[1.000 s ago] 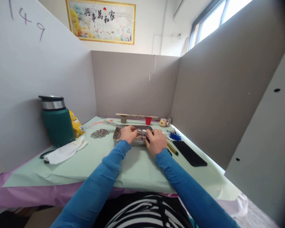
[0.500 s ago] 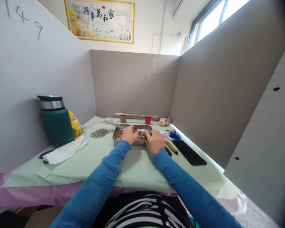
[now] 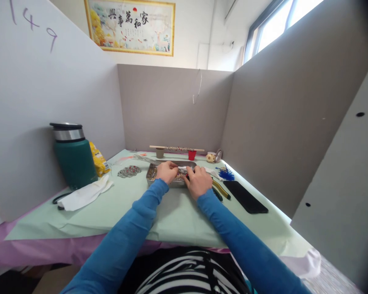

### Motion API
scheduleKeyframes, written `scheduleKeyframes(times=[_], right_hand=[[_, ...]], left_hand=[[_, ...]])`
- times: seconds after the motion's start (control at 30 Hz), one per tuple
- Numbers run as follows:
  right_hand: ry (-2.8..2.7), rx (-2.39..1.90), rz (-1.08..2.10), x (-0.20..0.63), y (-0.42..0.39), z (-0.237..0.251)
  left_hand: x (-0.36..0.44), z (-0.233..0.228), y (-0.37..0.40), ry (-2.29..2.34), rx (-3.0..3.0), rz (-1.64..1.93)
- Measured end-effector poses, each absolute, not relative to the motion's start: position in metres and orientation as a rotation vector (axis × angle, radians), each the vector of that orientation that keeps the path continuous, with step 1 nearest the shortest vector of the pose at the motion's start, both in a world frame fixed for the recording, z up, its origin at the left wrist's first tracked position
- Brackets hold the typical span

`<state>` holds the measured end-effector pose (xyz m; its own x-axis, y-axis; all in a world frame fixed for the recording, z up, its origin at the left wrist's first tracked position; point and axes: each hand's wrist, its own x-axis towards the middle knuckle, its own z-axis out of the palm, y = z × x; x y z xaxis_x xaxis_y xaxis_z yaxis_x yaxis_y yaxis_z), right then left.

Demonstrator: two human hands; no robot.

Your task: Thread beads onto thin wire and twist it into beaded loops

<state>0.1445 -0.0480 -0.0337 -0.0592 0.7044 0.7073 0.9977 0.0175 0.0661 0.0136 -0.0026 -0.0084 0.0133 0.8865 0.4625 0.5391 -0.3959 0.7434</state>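
Shallow metal tray point(image 3: 150, 174), beads inside, beneath both hands.

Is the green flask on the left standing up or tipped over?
Upright. The green flask stands on its base on the table, lid on top.

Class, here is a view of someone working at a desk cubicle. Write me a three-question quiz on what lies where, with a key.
1. True or false: both hands are over the shallow metal tray of small beads.
2. Which thing lies nearest the right hand? A) tall green insulated flask B) yellow-handled pliers C) small red cup
3. Fill in: the flat black phone lies to the ____ of the tray.

Key
1. True: the left hand and the right hand meet above it, pinching something too small to identify.
2. B
3. right
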Motion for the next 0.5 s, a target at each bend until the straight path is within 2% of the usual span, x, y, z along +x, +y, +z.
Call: scheduleKeyframes(times=[0.13, 0.27, 0.43, 0.5], right_hand=[[-1.814, -1.760, -0.764, 0.1444, -0.0478, -0.0341], [-1.811, -1.742, -0.765, 0.1443, -0.0460, -0.0349], [-1.794, -1.736, -0.755, 0.1465, -0.0437, -0.0360], [-1.783, -1.723, -0.762, 0.1500, -0.0435, -0.0370]], left_hand=[[0.0128, -0.0083, -0.0021, 1.442, 2.132, 1.373], [0.0121, -0.0089, 0.0009, 1.390, 1.870, 1.255], [0.0128, -0.0081, 0.0042, 1.404, 1.886, 1.403], [0.0110, -0.0075, 0.0064, 1.326, 1.705, 1.368]])
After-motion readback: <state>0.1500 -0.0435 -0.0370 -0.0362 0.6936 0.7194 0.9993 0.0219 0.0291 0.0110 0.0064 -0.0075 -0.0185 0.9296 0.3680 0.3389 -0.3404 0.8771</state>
